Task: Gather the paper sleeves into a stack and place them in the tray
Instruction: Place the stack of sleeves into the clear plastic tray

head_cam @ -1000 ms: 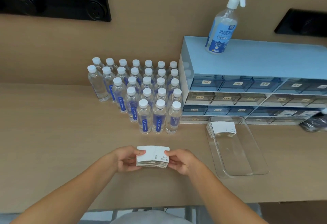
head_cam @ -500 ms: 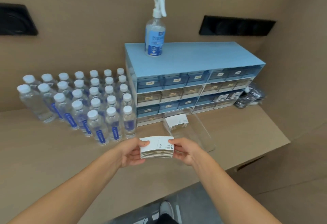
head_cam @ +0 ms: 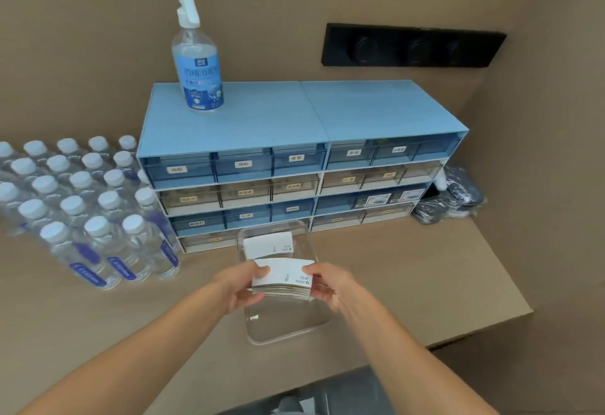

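Note:
A stack of white paper sleeves point(head_cam: 283, 278) is held between both hands, above the middle of a clear plastic tray point(head_cam: 288, 329). My left hand point(head_cam: 237, 287) grips the stack's left end and my right hand point(head_cam: 330, 285) grips its right end. A second stack of paper sleeves point(head_cam: 268, 246) lies inside the tray at its far end. The tray stands on the brown counter, just in front of the drawer unit.
A blue drawer unit point(head_cam: 294, 159) stands behind the tray, with a spray bottle point(head_cam: 198, 64) on top. Several water bottles point(head_cam: 95, 205) crowd the counter at left. A dark plastic bag point(head_cam: 451, 196) lies at right. The counter's front edge point(head_cam: 474, 329) drops off near right.
Both hands have carried the stack of sleeves to the right, from the bare counter to above the tray. The view has swung right, so the bottles now sit at far left.

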Demonstrator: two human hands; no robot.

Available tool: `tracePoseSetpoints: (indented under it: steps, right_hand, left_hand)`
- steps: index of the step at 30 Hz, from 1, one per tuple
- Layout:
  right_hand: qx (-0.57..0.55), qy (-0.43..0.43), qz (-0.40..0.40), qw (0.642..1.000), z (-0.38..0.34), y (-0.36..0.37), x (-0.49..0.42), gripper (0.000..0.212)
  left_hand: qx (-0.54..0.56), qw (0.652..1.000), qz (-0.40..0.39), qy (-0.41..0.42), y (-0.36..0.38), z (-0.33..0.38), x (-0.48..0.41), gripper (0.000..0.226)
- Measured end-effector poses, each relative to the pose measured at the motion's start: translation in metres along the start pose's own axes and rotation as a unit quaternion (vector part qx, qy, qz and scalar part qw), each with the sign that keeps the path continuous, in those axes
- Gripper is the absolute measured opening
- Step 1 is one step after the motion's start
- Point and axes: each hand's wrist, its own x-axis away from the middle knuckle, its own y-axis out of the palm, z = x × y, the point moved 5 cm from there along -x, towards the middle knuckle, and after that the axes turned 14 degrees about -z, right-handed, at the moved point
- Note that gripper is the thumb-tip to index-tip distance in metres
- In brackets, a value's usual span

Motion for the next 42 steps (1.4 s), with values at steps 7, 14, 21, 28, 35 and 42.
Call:
tracePoseSetpoints:
  steps: [7, 14, 21, 28, 35, 42]
  right_hand:
    - [0.100, -0.037, 0.063, 0.992, 0.001, 0.013, -0.023, 0.014]
    - [0.225, -0.012, 0.046, 0.973, -0.009, 0.028, -0.036, 0.026]
    - [0.263, 0.011, 0.042, 0.964, -0.010, 0.032, -0.054, 0.013]
    - [0.329, 0.052, 0.035, 0.942, -0.005, 0.030, -0.065, 0.030]
    - [0.389, 0.058, 0.034, 0.919, -0.001, 0.030, -0.072, 0.027]
    - [0.414, 0.044, 0.018, 0.909, -0.009, 0.028, -0.067, 0.034]
  left_hand:
    - [0.006, 0.996, 0.087, 0.024, 0.004, -0.013, -0.018, 0.013]
    - [-0.100, 0.986, 0.128, -0.027, 0.006, -0.010, -0.032, 0.035]
    - [-0.025, 0.991, 0.123, -0.044, 0.011, -0.016, -0.057, 0.056]
    - [0.031, 0.992, 0.111, -0.060, 0.012, -0.021, -0.067, 0.032]
    - [0.009, 0.992, 0.103, -0.071, -0.005, -0.027, -0.087, 0.045]
    - [-0.031, 0.997, 0.049, -0.053, 0.020, 0.016, -0.022, 0.016]
